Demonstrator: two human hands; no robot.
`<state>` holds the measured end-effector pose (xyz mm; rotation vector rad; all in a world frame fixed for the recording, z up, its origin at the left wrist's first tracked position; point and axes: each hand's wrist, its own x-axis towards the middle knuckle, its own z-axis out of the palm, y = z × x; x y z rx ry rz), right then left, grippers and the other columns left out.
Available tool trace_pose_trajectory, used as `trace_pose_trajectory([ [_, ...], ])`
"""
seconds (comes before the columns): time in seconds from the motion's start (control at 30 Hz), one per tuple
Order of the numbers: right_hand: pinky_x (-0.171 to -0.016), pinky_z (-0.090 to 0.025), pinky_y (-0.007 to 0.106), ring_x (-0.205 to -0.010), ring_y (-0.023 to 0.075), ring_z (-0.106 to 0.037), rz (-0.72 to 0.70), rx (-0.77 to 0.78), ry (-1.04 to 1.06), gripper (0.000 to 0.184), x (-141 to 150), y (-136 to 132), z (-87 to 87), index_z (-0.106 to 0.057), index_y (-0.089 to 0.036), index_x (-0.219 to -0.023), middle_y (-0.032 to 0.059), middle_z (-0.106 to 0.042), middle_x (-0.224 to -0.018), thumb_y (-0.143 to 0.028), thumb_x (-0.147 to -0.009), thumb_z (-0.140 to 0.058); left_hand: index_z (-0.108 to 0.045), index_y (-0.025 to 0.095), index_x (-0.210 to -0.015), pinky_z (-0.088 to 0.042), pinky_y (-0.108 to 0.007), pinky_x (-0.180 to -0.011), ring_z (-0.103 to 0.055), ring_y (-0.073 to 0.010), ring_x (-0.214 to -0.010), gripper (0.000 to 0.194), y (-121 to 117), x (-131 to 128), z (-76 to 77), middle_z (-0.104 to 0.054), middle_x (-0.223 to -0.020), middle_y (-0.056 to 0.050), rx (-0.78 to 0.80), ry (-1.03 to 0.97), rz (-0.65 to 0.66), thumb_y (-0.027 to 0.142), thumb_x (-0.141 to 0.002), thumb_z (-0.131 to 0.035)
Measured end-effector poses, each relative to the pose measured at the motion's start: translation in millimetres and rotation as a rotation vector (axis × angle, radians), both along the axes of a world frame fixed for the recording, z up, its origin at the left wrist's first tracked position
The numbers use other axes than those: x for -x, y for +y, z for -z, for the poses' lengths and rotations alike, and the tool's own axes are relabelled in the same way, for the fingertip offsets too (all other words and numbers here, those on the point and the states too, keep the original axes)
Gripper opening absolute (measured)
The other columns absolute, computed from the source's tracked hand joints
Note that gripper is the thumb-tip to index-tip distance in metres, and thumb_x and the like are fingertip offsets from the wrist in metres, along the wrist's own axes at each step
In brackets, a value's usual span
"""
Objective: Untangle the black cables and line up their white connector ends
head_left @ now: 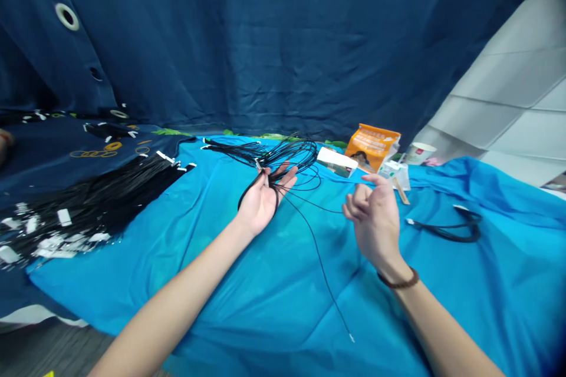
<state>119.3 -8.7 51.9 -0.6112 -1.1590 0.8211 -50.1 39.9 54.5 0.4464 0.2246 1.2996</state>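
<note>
My left hand [260,203] is palm up near the middle of the blue cloth. Its thumb and fingers hold thin black cables [305,156], with a whitish connector end showing by the thumb. One part of a cable curves around the hand, and the coiled rest spreads out behind the fingers. To the right, my right hand [375,221] is raised with curled fingers and the thumb sticking up. A single strand runs across to its fingertips, so it grips that cable. Another strand trails forward over the cloth, ending in a small pale connector [352,337].
A large pile of black cables [110,194] with white connectors lies left, with yellow rubber bands [95,154] behind it. Toward the back right are a white box [336,160], an orange bag [372,146] and a paper cup [419,153]. A bent cable bundle [460,232] lies right.
</note>
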Motion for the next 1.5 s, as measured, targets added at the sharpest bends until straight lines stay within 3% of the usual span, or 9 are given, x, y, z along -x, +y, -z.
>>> trace_pose_trajectory([
  [0.13,-0.035,-0.017,0.018,-0.041,0.0068,-0.018,0.15,-0.04,-0.123,0.032,-6,5,1.1,-0.048,-0.027,-0.104,-0.0058,-0.021,-0.06,-0.047,-0.089,-0.029,-0.053,0.015,-0.067,-0.04,-0.042,-0.092,-0.055,-0.0238,-0.105,0.027,-1,-3,3.0,-0.064,-0.101,-0.01,0.022,0.01,0.008,0.024,-0.086,-0.035],
  [0.23,-0.039,-0.025,0.02,-0.045,0.0079,-0.027,0.34,-0.065,-0.324,0.028,-9,1,-0.8,-0.058,-0.021,-0.1,-0.0046,-0.025,-0.058,-0.036,-0.089,-0.037,-0.052,0.015,-0.068,-0.041,-0.04,-0.09,-0.055,-0.0246,-0.105,0.024,-1,-5,7.4,-0.064,-0.099,-0.012,0.036,0.028,0.012,0.022,-0.085,-0.036],
  [0.4,-0.052,-0.037,0.024,-0.058,0.0106,-0.045,0.587,-0.397,-0.721,0.016,1,-12,-1.9,-0.064,-0.02,-0.093,0.0006,-0.052,-0.065,-0.017,-0.082,-0.054,-0.051,0.015,-0.069,-0.042,-0.04,-0.088,-0.058,-0.025,-0.1,0.019,-5,-11,13.6,-0.065,-0.095,-0.012,0.058,0.073,0.019,0.019,-0.084,-0.039],
  [0.5,-0.052,-0.036,0.025,-0.056,0.0111,-0.044,0.632,-0.569,-0.938,0.014,9,-14,5.6,-0.064,-0.015,-0.09,0.0017,-0.054,-0.062,-0.012,-0.079,-0.056,-0.053,0.015,-0.071,-0.041,-0.042,-0.089,-0.059,-0.0235,-0.098,0.019,-13,-18,14.5,-0.065,-0.093,-0.01,0.053,0.104,0.048,0.02,-0.084,-0.039],
  [0.63,-0.051,-0.03,0.027,-0.053,0.0122,-0.036,0.75,-0.628,-1.115,0.007,15,-11,15.2,-0.065,-0.015,-0.08,0.0008,-0.05,-0.054,-0.014,-0.078,-0.057,-0.056,0.016,-0.077,-0.038,-0.043,-0.093,-0.057,-0.0217,-0.1,0.018,-23,-26,15.1,-0.064,-0.099,-0.009,0.035,0.132,0.093,0.022,-0.083,-0.041],
  [0.83,-0.051,-0.029,0.027,-0.054,0.0128,-0.032,0.84,-0.606,-1.126,0.006,13,-11,16.0,-0.064,-0.017,-0.078,0.0002,-0.05,-0.054,-0.017,-0.077,-0.059,-0.058,0.015,-0.079,-0.038,-0.038,-0.094,-0.055,-0.0194,-0.103,0.021,-28,-32,17.3,-0.063,-0.102,-0.009,0.042,0.142,0.174,0.023,-0.085,-0.039],
  [1.07,-0.052,-0.031,0.027,-0.056,0.0129,-0.037,0.804,-0.628,-1.117,0.004,13,-9,19.3,-0.063,-0.018,-0.078,0.0002,-0.054,-0.056,-0.016,-0.076,-0.06,-0.06,0.016,-0.089,-0.036,-0.037,-0.095,-0.053,-0.0193,-0.106,0.022,-28,-30,14.1,-0.061,-0.108,-0.008,0.086,0.136,0.203,0.023,-0.084,-0.04],
  [1.27,-0.052,-0.032,0.027,-0.056,0.0129,-0.038,0.786,-0.649,-1.107,0.007,16,-10,22.7,-0.063,-0.017,-0.081,-0.0003,-0.056,-0.057,-0.015,-0.074,-0.061,-0.06,0.015,-0.085,-0.034,-0.036,-0.098,-0.051,-0.0195,-0.11,0.025,-31,-29,11.4,-0.062,-0.108,-0.008,0.15,0.144,0.286,0.022,-0.085,-0.036],
  [1.5,-0.051,-0.032,0.027,-0.053,0.0125,-0.039,0.813,-0.663,-1.068,0.004,15,-13,20.0,-0.062,-0.018,-0.077,-0.0007,-0.053,-0.053,-0.015,-0.074,-0.061,-0.06,0.015,-0.075,-0.037,-0.036,-0.095,-0.052,-0.02,-0.109,0.029,-31,-26,9.0,-0.063,-0.107,-0.007,0.097,0.126,0.328,0.022,-0.086,-0.034],
])
